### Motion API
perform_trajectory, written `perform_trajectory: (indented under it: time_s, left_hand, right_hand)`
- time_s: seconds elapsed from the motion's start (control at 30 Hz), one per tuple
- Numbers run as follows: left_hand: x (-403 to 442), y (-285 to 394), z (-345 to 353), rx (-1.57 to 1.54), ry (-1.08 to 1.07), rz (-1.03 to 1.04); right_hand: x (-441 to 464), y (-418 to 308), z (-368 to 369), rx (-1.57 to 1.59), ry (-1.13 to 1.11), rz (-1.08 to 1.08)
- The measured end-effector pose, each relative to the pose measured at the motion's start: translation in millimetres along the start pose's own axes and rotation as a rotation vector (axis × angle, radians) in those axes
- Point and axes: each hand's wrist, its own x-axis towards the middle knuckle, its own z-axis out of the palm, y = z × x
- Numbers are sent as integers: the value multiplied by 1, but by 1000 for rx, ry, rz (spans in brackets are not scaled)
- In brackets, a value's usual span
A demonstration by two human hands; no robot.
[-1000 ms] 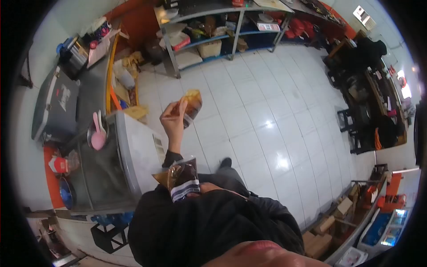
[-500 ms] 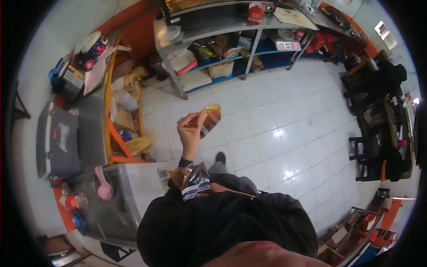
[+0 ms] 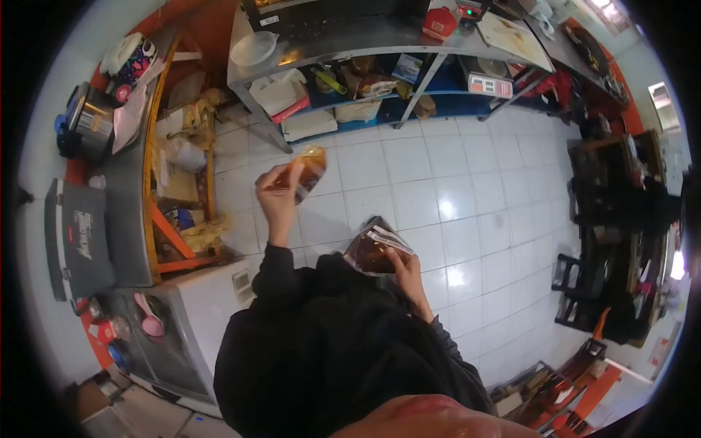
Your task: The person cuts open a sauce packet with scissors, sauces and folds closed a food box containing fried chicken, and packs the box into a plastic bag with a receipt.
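Well to the left of the steel table (image 3: 350, 45) and nearer the wearer, a grey cooler box (image 3: 91, 252) is standing. Also to the left of the steel table, a steel container (image 3: 97, 120) with blue parts is standing. Left of the steel table and much nearer the wearer, a pink ladle (image 3: 152, 325) is lying. In front of the steel table's left end, apart from it, the left hand (image 3: 277, 201) is gripping a clear packet (image 3: 312, 174) with amber-brown contents between thumb and fingers, holding it tilted above the tiled floor (image 3: 504, 255). Farther out from the steel table, roughly before its middle, a second packet (image 3: 372, 252), dark brown with a pale label band, is tilting in the right hand (image 3: 410, 281), which is grasping it with the thumb across its face. On the steel table, a red carton (image 3: 440, 23) is standing; under its top, toward its right end, a scale (image 3: 491, 86) is resting. Past the steel table's right end and nearer the wearer, dark stools (image 3: 567, 270) are standing.
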Motion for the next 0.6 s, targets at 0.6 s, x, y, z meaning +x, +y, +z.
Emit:
perform_trajectory:
  time_s: [0.6]
  left_hand:
    - [104, -18, 27, 373, 300, -73]
  right_hand:
    - [337, 6, -71, -1698, -637, -410]
